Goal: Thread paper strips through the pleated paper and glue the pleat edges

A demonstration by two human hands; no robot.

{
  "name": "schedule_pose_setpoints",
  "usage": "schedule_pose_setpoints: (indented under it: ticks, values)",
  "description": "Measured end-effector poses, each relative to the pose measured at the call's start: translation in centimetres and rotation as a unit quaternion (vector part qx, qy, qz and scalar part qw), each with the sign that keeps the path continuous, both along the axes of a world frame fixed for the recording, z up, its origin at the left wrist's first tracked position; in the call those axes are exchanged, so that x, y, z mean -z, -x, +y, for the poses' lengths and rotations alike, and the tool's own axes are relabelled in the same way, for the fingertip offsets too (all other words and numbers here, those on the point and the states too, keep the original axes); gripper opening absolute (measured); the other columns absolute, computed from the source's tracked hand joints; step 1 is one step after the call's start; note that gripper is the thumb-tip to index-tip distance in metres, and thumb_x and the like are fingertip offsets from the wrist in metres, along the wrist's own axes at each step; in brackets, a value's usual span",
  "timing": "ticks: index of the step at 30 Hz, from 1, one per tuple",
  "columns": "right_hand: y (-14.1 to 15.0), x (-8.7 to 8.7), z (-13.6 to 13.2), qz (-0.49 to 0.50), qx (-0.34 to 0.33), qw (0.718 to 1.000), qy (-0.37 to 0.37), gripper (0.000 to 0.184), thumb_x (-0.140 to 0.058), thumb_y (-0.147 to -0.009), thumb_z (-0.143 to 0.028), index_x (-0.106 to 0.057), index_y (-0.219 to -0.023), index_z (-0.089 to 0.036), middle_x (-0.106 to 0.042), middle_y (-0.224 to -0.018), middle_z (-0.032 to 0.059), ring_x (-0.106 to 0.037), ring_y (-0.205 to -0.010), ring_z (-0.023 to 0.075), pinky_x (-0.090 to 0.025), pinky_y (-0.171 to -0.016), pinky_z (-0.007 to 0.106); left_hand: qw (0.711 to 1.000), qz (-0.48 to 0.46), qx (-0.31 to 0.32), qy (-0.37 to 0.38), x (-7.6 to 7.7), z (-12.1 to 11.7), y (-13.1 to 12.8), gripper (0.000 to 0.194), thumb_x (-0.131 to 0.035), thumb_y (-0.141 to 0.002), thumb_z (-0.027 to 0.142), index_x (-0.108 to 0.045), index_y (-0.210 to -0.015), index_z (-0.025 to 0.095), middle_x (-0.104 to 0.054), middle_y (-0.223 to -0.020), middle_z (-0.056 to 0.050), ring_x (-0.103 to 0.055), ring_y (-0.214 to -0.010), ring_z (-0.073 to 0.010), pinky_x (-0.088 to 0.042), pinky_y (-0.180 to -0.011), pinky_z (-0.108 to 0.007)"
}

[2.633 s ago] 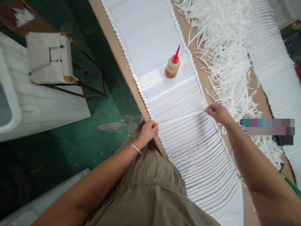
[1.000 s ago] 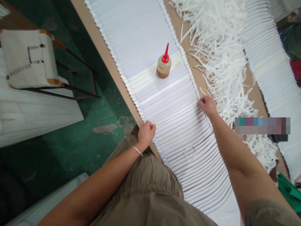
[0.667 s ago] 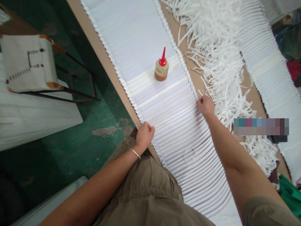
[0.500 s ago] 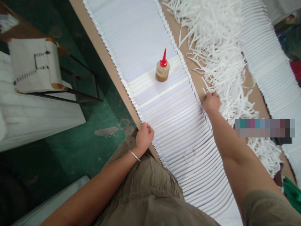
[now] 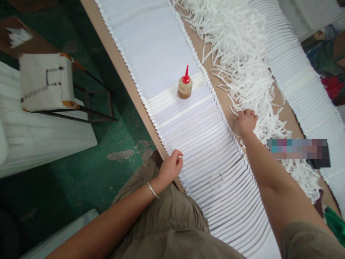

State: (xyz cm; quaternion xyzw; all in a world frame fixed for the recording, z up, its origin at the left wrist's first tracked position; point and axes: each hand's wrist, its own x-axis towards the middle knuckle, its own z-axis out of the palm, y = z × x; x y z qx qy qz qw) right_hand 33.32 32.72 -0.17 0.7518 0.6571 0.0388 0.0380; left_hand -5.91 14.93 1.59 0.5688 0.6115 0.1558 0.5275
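Note:
A long band of overlapping white strips [image 5: 205,133], with ridged, zigzag side edges, lies along the table in front of me. Over its near left edge is my left hand [image 5: 171,167], fingers curled and thumb close to the forefinger; anything between them is too small to see. My right hand [image 5: 246,122] is past the band's right edge, beside a heap of loose narrow white strips [image 5: 242,54]. Its fingers bend down and are closed, hiding whatever they may hold. A small bottle [image 5: 184,89] with a red pointed nozzle and brownish contents stands upright on the band.
A thin clear ring [image 5: 216,181] lies on the band. The brown tabletop [image 5: 219,91] shows between band and heap. Farther right are another layered white band [image 5: 299,68] and a dark object, partly blurred out. A stool [image 5: 48,82] stands on the green floor at left.
My left hand has shifted slightly right, from the table edge onto the band's edge. My right hand has moved a little right, away from the band toward the loose strips. The view has shifted slightly.

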Motion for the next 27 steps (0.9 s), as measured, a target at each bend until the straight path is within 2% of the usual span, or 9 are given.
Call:
schedule_pose_setpoints:
  ticks: [3, 6, 11, 14, 17, 19, 22, 24, 27]
  values:
    - [0.8, 0.8, 1.5, 0.022, 0.035, 0.999, -0.003, 0.032, -0.047, -0.091, -0.024, -0.075, -0.103, -0.013, -0.064, -0.116, 0.0233, -0.047, -0.113, 0.0359, -0.032, -0.092, 0.05, 1.0, 0.002, -0.019, 0.015, -0.1, -0.5, 0.7, 0.012, -0.049, -0.094, 0.025, -0.055, -0.103, 0.022, -0.052, -0.065, 0.005, -0.052, -0.059, -0.0149, -0.035, -0.06, -0.026]
    - [0.6, 0.4, 1.1, 0.055, 0.046, 0.997, -0.018, 0.03, -0.051, -0.091, -0.029, -0.076, -0.099, -0.014, -0.066, -0.119, 0.0226, -0.05, -0.113, 0.0351, -0.032, -0.093, 0.05, 0.999, 0.005, -0.027, 0.019, 0.0, -0.7, 1.4, 0.013, -0.049, -0.094, 0.026, -0.057, -0.104, 0.022, -0.054, -0.067, 0.004, -0.053, -0.06, -0.0148, -0.036, -0.06, -0.025]
    - [0.0, -3.8, -4.2, 0.107, -0.017, 0.993, -0.041, 0.024, -0.056, -0.089, -0.034, -0.075, -0.093, -0.019, -0.071, -0.117, 0.0139, -0.059, -0.111, 0.0322, -0.037, -0.095, 0.046, 1.0, 0.001, 0.03, -0.004, -0.9, 0.0, 0.2, 0.015, -0.048, -0.096, 0.024, -0.061, -0.102, 0.021, -0.061, -0.075, 0.0, -0.058, -0.068, -0.016, -0.043, -0.065, -0.027]
    - [2.6, -7.2, -8.8, 0.178, -0.14, 0.968, 0.104, 0.021, -0.051, -0.094, -0.029, -0.07, -0.089, -0.019, -0.073, -0.093, 0.011, -0.066, -0.09, 0.0251, -0.043, -0.083, 0.036, 0.993, -0.035, 0.077, -0.078, -2.6, 0.4, -2.0, 0.023, -0.046, -0.097, 0.023, -0.065, -0.109, 0.021, -0.068, -0.11, -0.008, -0.063, -0.081, -0.0164, -0.05, -0.076, -0.03]
    - [7.7, -9.4, -13.2, 0.25, -0.236, 0.901, 0.265, 0.021, -0.048, -0.098, -0.027, -0.066, -0.089, -0.021, -0.07, -0.077, 0.0056, -0.064, -0.072, 0.0195, -0.043, -0.074, 0.03, 0.98, -0.075, 0.13, -0.133, -4.3, 0.5, -4.1, 0.032, -0.046, -0.098, 0.025, -0.064, -0.124, 0.022, -0.059, -0.14, -0.011, -0.066, -0.093, -0.0176, -0.053, -0.084, -0.033]
    - [11.1, -9.9, -15.3, 0.294, -0.269, 0.869, 0.292, 0.021, -0.047, -0.101, -0.028, -0.065, -0.092, -0.021, -0.071, -0.078, 0.005, -0.065, -0.072, 0.0187, -0.043, -0.077, 0.03, 0.975, -0.096, 0.163, -0.118, -4.8, 0.6, -4.8, 0.03, -0.049, -0.097, 0.026, -0.066, -0.122, 0.022, -0.066, -0.129, -0.01, -0.067, -0.095, -0.0195, -0.053, -0.086, -0.033]
    - [13.8, -9.5, -16.7, 0.355, -0.268, 0.839, 0.313, 0.023, -0.048, -0.102, -0.032, -0.066, -0.093, -0.021, -0.072, -0.079, 0.0048, -0.065, -0.073, 0.0184, -0.044, -0.075, 0.029, 0.98, -0.113, 0.162, -0.033, -4.3, 0.6, -4.1, 0.02, -0.05, -0.096, 0.025, -0.069, -0.098, 0.019, -0.071, -0.085, -0.004, -0.066, -0.08, -0.0188, -0.052, -0.076, -0.029]
    - [13.6, -8.9, -16.5, 0.369, -0.242, 0.838, 0.321, 0.025, -0.049, -0.102, -0.035, -0.068, -0.092, -0.021, -0.071, -0.078, 0.0047, -0.065, -0.073, 0.0185, -0.044, -0.072, 0.029, 0.985, -0.122, 0.123, 0.025, -3.3, 0.6, -2.5, 0.019, -0.05, -0.094, 0.022, -0.067, -0.088, 0.018, -0.068, -0.073, -0.002, -0.063, -0.068, -0.016, -0.049, -0.067, -0.026]
    - [11.5, -8.3, -15.4, 0.377, -0.181, 0.853, 0.313, 0.028, -0.051, -0.1, -0.04, -0.07, -0.092, -0.021, -0.074, -0.081, 0.0049, -0.066, -0.075, 0.0192, -0.047, -0.072, 0.03, 0.985, -0.14, 0.061, 0.077, -1.9, 0.5, 0.7, 0.016, -0.052, -0.09, 0.019, -0.067, -0.089, 0.016, -0.07, -0.074, -0.001, -0.063, -0.064, -0.0136, -0.047, -0.063, -0.024]
